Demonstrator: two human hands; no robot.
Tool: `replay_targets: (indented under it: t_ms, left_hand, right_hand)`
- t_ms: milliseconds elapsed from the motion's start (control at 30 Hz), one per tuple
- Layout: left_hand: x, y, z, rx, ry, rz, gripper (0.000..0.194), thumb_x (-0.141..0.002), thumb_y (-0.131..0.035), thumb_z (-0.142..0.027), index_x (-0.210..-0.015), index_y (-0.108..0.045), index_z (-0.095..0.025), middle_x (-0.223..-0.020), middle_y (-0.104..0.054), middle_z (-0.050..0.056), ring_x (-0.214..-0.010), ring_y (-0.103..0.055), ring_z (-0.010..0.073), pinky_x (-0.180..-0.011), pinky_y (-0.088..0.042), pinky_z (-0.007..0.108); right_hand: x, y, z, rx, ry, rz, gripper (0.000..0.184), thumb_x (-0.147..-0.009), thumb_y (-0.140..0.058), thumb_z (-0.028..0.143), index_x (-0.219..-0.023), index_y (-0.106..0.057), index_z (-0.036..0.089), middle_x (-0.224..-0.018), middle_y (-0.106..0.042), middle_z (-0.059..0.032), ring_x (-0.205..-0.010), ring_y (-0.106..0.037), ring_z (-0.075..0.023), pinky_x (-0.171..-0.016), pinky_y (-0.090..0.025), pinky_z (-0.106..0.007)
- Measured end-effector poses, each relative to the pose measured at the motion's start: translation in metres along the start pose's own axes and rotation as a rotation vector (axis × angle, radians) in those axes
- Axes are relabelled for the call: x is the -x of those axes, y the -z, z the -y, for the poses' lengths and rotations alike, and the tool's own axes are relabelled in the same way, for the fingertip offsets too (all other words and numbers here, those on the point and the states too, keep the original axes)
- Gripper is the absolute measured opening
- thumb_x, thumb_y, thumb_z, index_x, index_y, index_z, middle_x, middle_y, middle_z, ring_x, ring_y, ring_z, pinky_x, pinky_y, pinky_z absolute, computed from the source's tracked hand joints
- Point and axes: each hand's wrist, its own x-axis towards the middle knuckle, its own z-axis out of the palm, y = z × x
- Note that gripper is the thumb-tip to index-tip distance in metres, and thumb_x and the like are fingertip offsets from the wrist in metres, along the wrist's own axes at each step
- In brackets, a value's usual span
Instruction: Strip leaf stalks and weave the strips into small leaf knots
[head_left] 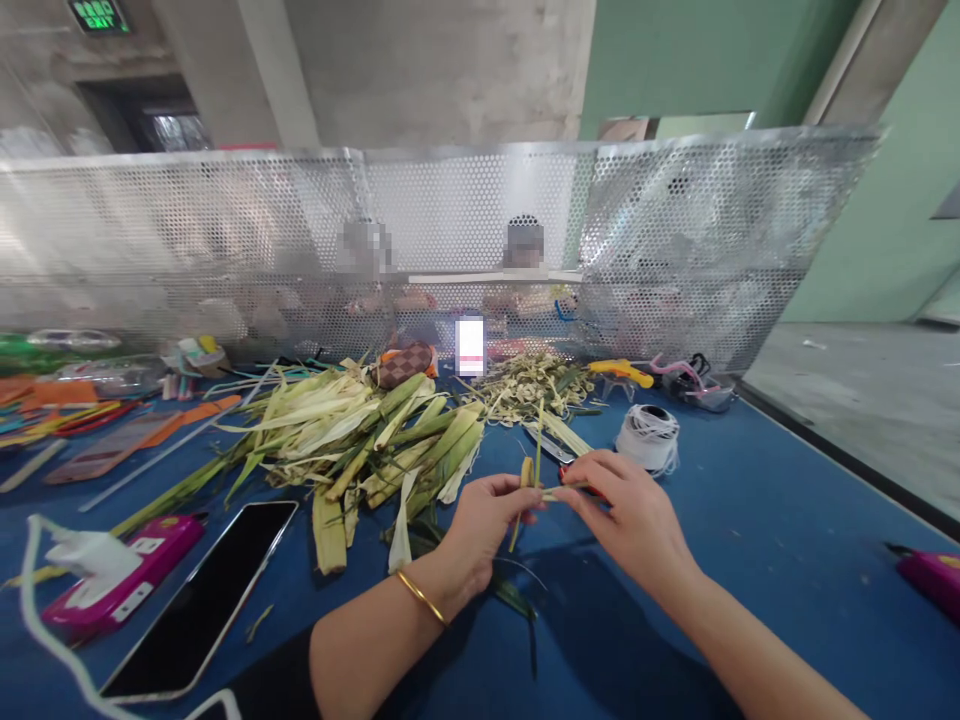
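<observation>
My left hand [491,515], a gold bangle at its wrist, pinches thin yellow-green husk strips [539,440] that cross each other over the blue table. One strip stands upright above the fingers; a small loop [527,472] of strip shows beside it. My right hand [630,510] is closed close by on the right, its thumb and fingers on a strip running sideways from the left fingertips. Just behind the hands lie scissors [553,447], partly hidden by the right hand. Thin wire-like strand curves below the left hand, near a dark green leaf piece [514,598].
Corn husks [322,425] are heaped left of centre, with shredded scraps [540,388] behind. A white string spool [649,440] stands right. A phone [206,600] and magenta power strip [127,575] lie left. A perforated metal screen [465,220] borders the back, people beyond it.
</observation>
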Motion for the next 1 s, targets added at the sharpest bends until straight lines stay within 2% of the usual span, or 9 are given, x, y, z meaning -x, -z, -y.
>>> replay_targets:
  t_ms: [133, 233, 300, 433, 500, 567, 667, 767, 1000]
  left_hand:
    - [-0.003, 0.003, -0.001, 0.084, 0.097, -0.027, 0.018, -0.061, -0.075, -0.026, -0.071, -0.067, -0.013, -0.065, -0.067, 0.003, -0.059, -0.061, 0.0108, -0.061, -0.044, 0.021]
    - [-0.003, 0.003, -0.001, 0.079, 0.093, -0.040, 0.019, -0.062, -0.075, -0.025, -0.074, -0.068, -0.013, -0.071, -0.069, 0.005, -0.062, -0.063, 0.0122, -0.061, -0.045, 0.022]
    - [-0.002, 0.003, -0.001, 0.086, 0.067, -0.036, 0.017, -0.061, -0.075, -0.024, -0.072, -0.069, -0.012, -0.072, -0.069, 0.004, -0.059, -0.060, 0.0103, -0.061, -0.045, 0.022]
    - [-0.001, 0.004, -0.001, 0.121, 0.013, -0.037, 0.021, -0.060, -0.076, -0.028, -0.074, -0.071, -0.013, -0.072, -0.069, 0.004, -0.059, -0.057, 0.0093, -0.058, -0.042, 0.020]
    - [-0.002, 0.005, -0.001, 0.124, 0.017, -0.039, 0.024, -0.062, -0.075, -0.028, -0.080, -0.072, -0.013, -0.073, -0.069, 0.004, -0.059, -0.058, 0.0097, -0.057, -0.042, 0.020]
    - [-0.002, 0.005, -0.001, 0.104, 0.032, -0.025, 0.023, -0.064, -0.073, -0.028, -0.082, -0.071, -0.012, -0.071, -0.069, 0.004, -0.057, -0.058, 0.0096, -0.055, -0.041, 0.021]
    - [-0.003, 0.004, 0.000, 0.074, 0.049, 0.001, 0.020, -0.066, -0.070, -0.027, -0.079, -0.069, -0.012, -0.066, -0.067, 0.003, -0.051, -0.054, 0.0083, -0.052, -0.039, 0.021]
    - [-0.005, 0.003, 0.002, 0.043, 0.035, -0.002, 0.019, -0.065, -0.071, -0.025, -0.078, -0.064, -0.013, -0.060, -0.065, 0.001, -0.049, -0.053, 0.0081, -0.053, -0.040, 0.021]
    - [-0.007, 0.003, 0.004, -0.005, 0.021, -0.015, 0.018, -0.063, -0.065, -0.016, -0.073, -0.050, -0.018, -0.053, -0.059, -0.004, -0.052, -0.055, 0.0094, -0.057, -0.043, 0.021]
  right_hand:
    - [0.000, 0.005, 0.001, 0.307, 0.233, 0.017, 0.032, -0.096, -0.042, 0.031, -0.076, -0.064, 0.019, -0.075, -0.063, -0.0052, -0.070, -0.057, -0.0176, -0.068, -0.035, -0.031]
    - [0.004, -0.002, 0.011, 0.236, 0.184, 0.061, 0.033, -0.095, -0.040, 0.027, -0.069, -0.060, 0.018, -0.072, -0.060, -0.0051, -0.063, -0.054, -0.0159, -0.063, -0.035, -0.030]
    - [0.008, -0.009, 0.019, 0.002, -0.010, 0.102, 0.031, -0.091, -0.045, 0.031, -0.064, -0.056, 0.018, -0.069, -0.059, -0.0036, -0.061, -0.052, -0.0149, -0.058, -0.035, -0.028]
    - [0.009, -0.020, 0.027, -0.719, -0.632, 0.259, 0.038, -0.079, -0.057, 0.052, -0.061, -0.057, 0.018, -0.055, -0.054, 0.0007, -0.050, -0.048, -0.0127, -0.049, -0.036, -0.025]
    - [0.006, -0.022, 0.024, -1.015, -0.850, 0.166, 0.041, -0.069, -0.066, 0.058, -0.072, -0.065, 0.017, -0.061, -0.060, 0.0000, -0.050, -0.052, -0.0124, -0.050, -0.041, -0.026]
    - [0.002, -0.022, 0.019, -1.146, -0.935, -0.060, 0.044, -0.059, -0.075, 0.055, -0.082, -0.070, 0.018, -0.072, -0.066, -0.0016, -0.058, -0.057, -0.0138, -0.057, -0.047, -0.027]
    - [0.000, -0.019, 0.013, -1.128, -0.906, -0.323, 0.040, -0.058, -0.078, 0.050, -0.082, -0.072, 0.018, -0.083, -0.071, -0.0039, -0.077, -0.063, -0.0180, -0.071, -0.050, -0.028]
    - [0.000, -0.014, 0.014, -1.080, -0.786, -0.390, 0.036, -0.065, -0.075, 0.049, -0.086, -0.071, 0.020, -0.082, -0.072, -0.0034, -0.084, -0.065, -0.0198, -0.082, -0.049, -0.031]
    - [-0.002, -0.006, 0.019, -0.767, -0.579, 0.019, 0.031, -0.074, -0.062, 0.045, -0.058, -0.057, 0.019, -0.056, -0.053, 0.0010, -0.058, -0.049, -0.0136, -0.057, -0.041, -0.026]
